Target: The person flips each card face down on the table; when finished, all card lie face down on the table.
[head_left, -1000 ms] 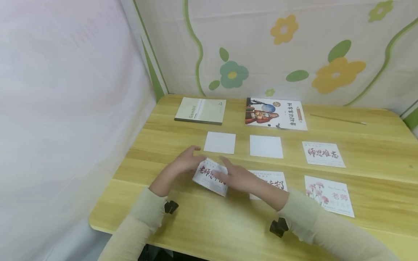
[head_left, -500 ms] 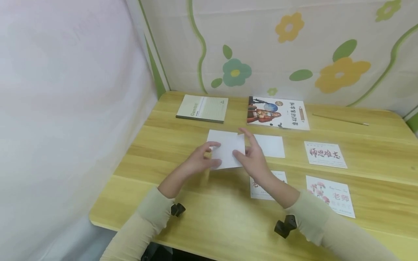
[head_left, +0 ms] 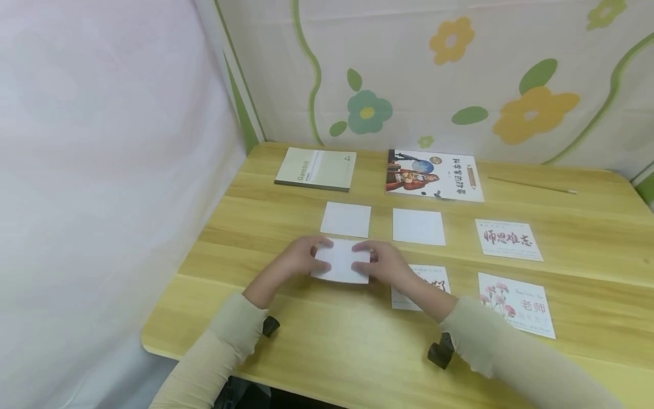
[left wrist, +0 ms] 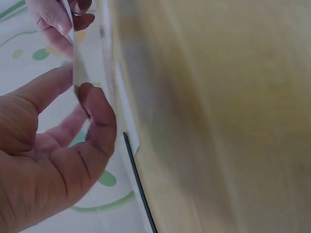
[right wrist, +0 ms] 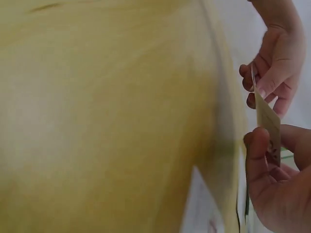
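Note:
Both hands hold one small card (head_left: 341,267), blank white side up, low over the wooden table (head_left: 317,346). My left hand (head_left: 311,257) pinches its left edge and my right hand (head_left: 369,262) pinches its right edge. In the left wrist view the left hand's (left wrist: 80,80) thumb and fingers grip the thin card (left wrist: 77,68) edge-on, with the right hand (left wrist: 60,19) beyond. The right wrist view shows the right hand (right wrist: 265,145) on the card (right wrist: 268,120) and the left hand (right wrist: 272,68) above it.
Two blank white cards (head_left: 346,219) (head_left: 418,226) lie behind the hands. A red-lettered card (head_left: 507,240), a flower card (head_left: 516,304) and a card half under my right arm (head_left: 431,278) lie right. A green notebook (head_left: 315,169), a picture book (head_left: 434,176) and a thin stick (head_left: 531,185) lie at the back.
The card showed red lettering a second ago. The hands lifted it, turned it blank side up, and brought it back down toward the table's front left.

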A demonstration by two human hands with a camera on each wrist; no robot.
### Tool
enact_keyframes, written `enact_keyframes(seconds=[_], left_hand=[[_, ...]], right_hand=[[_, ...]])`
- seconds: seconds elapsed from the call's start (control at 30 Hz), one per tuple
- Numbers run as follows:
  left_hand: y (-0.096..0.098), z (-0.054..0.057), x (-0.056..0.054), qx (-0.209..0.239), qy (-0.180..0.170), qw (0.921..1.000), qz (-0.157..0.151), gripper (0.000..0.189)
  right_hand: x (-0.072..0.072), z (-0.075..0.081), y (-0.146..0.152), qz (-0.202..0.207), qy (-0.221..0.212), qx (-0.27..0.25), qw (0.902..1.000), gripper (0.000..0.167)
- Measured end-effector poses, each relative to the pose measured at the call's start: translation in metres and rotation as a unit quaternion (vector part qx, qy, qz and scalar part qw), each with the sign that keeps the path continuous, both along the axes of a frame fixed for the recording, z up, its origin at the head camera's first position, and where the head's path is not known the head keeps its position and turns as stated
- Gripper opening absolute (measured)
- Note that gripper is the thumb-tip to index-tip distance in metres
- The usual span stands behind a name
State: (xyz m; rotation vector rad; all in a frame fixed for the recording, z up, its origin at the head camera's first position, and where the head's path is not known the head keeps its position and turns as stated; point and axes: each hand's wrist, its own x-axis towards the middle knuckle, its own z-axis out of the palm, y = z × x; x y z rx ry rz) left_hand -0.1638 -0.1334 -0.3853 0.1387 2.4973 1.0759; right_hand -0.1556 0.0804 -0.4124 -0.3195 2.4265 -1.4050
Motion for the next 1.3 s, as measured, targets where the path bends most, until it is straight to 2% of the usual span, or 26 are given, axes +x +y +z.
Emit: enact_keyframes(seconds=[0.1,0.23,0.37,0.47,0.6,0.67,0.73,0.8,0.83,0.87,0.93,1.0,1.07,1.2,1.3], left_hand=[[0.0,-0.008,0.003,-0.054,-0.014,0.9982,-0.023,0.043],[0.006,-0.012,0.007,-0.13,-0.008,0.9907,-0.039,0.046],[0.012,-0.007,0.009,-0.198,0.002,0.979,-0.047,0.049],[0.014,-0.003,0.01,-0.222,0.005,0.974,-0.047,0.05],[0.017,-0.003,0.01,-0.218,0.01,0.9753,-0.038,0.047],[0.022,-0.001,0.012,-0.195,0.018,0.9801,-0.034,0.043],[0.029,0.001,0.014,-0.143,0.019,0.9888,-0.038,0.039],[0.038,0.003,0.015,-0.056,-0.006,0.9971,-0.05,0.038],[0.045,0.004,0.016,-0.002,-0.033,0.9978,-0.057,0.038],[0.051,0.004,0.016,0.05,-0.064,0.995,-0.059,0.038],[0.063,0.005,0.016,0.136,-0.129,0.9807,-0.056,0.04],[0.073,0.003,0.016,0.186,-0.178,0.9652,-0.046,0.044],[0.083,0.001,0.015,0.209,-0.204,0.9558,-0.034,0.048],[0.098,-0.002,0.016,0.232,-0.231,0.9447,-0.019,0.054],[0.102,-0.001,0.017,0.26,-0.244,0.9342,0.014,0.055]], right_hand=[[0.002,-0.009,-0.008,0.012,-0.015,0.042,0.9989,0.039],[0.004,-0.015,-0.016,0.016,0.032,0.092,0.9951,0.033],[0.005,-0.016,-0.019,0.015,0.061,0.144,0.9876,0.032],[0.005,-0.016,-0.018,0.02,0.062,0.163,0.9846,0.034],[0.008,-0.014,-0.007,0.035,0.059,0.15,0.9863,0.039],[0.013,-0.009,0.006,0.037,0.057,0.143,0.9874,0.043],[0.019,-0.003,0.023,0.029,0.057,0.153,0.9862,0.049],[0.024,0.004,0.041,0.015,0.051,0.177,0.9827,0.056],[0.026,0.007,0.051,0.008,0.05,0.196,0.9794,0.061],[0.028,0.01,0.061,0.002,0.049,0.218,0.9747,0.065],[0.032,0.015,0.079,-0.006,0.045,0.26,0.9644,0.074],[0.036,0.018,0.092,-0.007,0.047,0.29,0.9558,0.081],[0.041,0.019,0.1,0.003,0.048,0.301,0.9525,0.084],[0.049,0.018,0.103,0.012,0.045,0.288,0.9567,0.089],[0.051,0.018,0.096,0.012,0.041,0.289,0.9564,0.092]])
